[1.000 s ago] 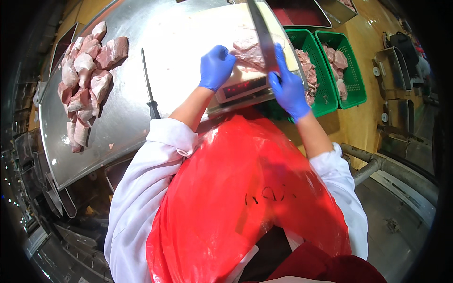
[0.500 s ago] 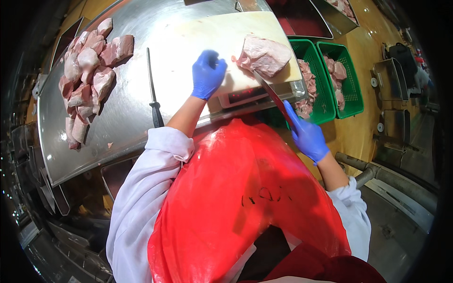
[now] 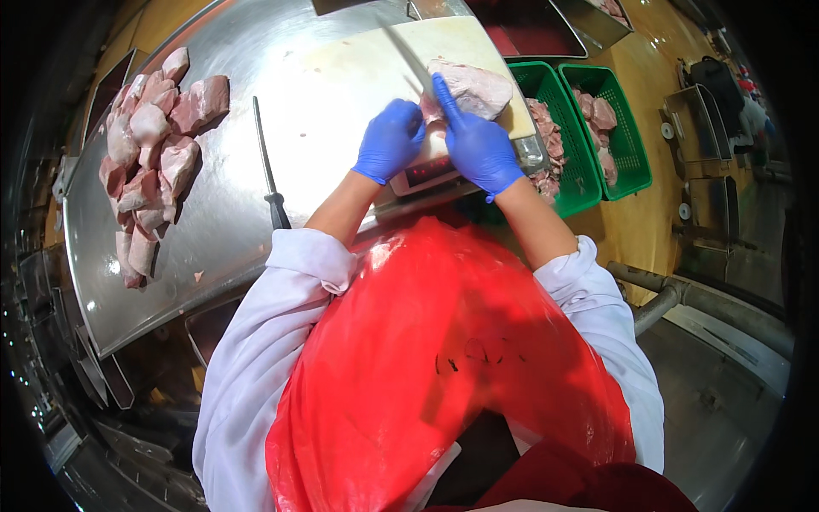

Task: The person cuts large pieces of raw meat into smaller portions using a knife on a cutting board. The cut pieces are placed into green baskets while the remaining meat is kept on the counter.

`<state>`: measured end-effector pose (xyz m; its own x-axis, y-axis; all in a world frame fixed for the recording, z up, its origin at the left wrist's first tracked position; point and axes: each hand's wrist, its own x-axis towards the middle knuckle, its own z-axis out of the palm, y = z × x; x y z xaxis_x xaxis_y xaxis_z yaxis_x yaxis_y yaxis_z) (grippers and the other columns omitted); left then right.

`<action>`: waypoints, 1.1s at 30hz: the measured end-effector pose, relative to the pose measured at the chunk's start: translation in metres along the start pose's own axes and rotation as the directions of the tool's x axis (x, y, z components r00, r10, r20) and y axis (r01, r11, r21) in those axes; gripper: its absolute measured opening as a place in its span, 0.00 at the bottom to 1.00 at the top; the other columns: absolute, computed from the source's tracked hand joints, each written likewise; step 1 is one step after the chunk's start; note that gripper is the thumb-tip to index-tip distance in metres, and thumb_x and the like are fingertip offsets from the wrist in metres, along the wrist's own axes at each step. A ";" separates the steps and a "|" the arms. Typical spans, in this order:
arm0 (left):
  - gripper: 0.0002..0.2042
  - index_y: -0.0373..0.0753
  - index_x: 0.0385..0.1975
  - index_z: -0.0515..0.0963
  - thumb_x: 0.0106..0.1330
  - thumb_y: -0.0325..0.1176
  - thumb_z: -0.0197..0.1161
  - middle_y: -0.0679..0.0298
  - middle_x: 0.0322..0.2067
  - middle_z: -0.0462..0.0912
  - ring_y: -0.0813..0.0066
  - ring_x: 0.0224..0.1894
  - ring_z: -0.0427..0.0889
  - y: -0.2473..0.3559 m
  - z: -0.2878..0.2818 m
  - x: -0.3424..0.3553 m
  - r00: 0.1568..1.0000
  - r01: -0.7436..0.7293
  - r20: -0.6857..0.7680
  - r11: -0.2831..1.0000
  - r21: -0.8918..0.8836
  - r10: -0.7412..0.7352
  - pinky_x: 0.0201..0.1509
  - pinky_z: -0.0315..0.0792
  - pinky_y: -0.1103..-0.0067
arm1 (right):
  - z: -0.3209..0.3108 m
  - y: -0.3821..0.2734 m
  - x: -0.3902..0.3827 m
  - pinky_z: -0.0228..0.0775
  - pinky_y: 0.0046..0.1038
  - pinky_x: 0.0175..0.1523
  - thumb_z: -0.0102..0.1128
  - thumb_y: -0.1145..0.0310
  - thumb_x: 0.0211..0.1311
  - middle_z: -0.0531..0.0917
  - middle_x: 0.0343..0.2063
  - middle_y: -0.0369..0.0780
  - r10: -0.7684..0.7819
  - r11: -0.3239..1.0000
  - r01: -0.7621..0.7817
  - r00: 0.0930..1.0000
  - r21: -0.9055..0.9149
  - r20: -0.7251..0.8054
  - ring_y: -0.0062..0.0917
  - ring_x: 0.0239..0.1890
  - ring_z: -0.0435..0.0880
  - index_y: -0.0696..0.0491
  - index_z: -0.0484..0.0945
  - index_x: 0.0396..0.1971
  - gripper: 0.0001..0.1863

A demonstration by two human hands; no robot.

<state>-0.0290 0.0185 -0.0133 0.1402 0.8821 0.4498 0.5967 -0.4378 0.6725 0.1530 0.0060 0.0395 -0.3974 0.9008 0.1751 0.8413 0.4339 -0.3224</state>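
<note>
A pale, fatty piece of raw meat (image 3: 478, 90) lies on the right part of the white cutting board (image 3: 350, 64). My right hand (image 3: 482, 152), in a blue glove, is closed round a knife, its index finger stretched forward. The knife's blade (image 3: 408, 53) points up and left, across the meat's left side; the handle is hidden under the hand. Against the meat's pink left end my left hand (image 3: 388, 141), also blue-gloved, has its fingers curled and seems to pinch that end. A sharpening steel (image 3: 266, 158) with a black handle lies left of the board.
Several raw meat pieces (image 3: 149, 128) are heaped on the left of the steel table (image 3: 111, 294). Right of the board stand two green baskets (image 3: 589, 183) holding meat. A device with a red-lit display (image 3: 426, 172) sits at the board's near edge. Metal trays (image 3: 533, 26) are beyond.
My right hand has brought the knife up and left, its blade now beyond the meat's left side. My left hand has shifted right and down to the meat's end.
</note>
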 end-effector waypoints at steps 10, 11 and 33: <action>0.04 0.40 0.32 0.78 0.59 0.29 0.64 0.53 0.33 0.79 0.51 0.35 0.81 -0.023 -0.027 -0.002 0.995 0.067 0.081 0.997 -0.032 -0.065 0.41 0.76 0.63 | -0.082 0.017 -0.094 0.76 0.46 0.28 0.49 0.79 0.57 0.84 0.27 0.50 0.089 0.951 0.078 0.857 -0.298 0.508 0.46 0.25 0.84 0.45 0.44 0.77 0.46; 0.04 0.40 0.32 0.78 0.59 0.28 0.65 0.52 0.33 0.80 0.51 0.34 0.81 -0.022 -0.038 0.002 0.995 0.071 0.070 0.998 -0.001 -0.070 0.40 0.76 0.64 | -0.087 0.022 -0.106 0.76 0.46 0.28 0.50 0.79 0.56 0.83 0.27 0.50 0.111 0.944 0.073 0.846 -0.321 0.521 0.46 0.24 0.84 0.44 0.44 0.77 0.47; 0.12 0.32 0.43 0.78 0.65 0.32 0.67 0.62 0.33 0.82 0.77 0.34 0.81 0.083 0.005 0.160 0.947 -0.319 -0.065 0.944 -0.080 0.315 0.41 0.76 0.81 | -0.016 0.094 -0.172 0.71 0.21 0.24 0.53 0.78 0.66 0.80 0.22 0.35 0.522 0.473 -0.350 0.851 0.809 0.063 0.13 0.17 0.73 0.40 0.46 0.77 0.44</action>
<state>0.0469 0.1242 0.1122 0.2694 0.6862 0.6757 0.4555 -0.7090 0.5384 0.3067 -0.1080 -0.0060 0.0780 0.9939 -0.0783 0.2406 -0.0950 -0.9660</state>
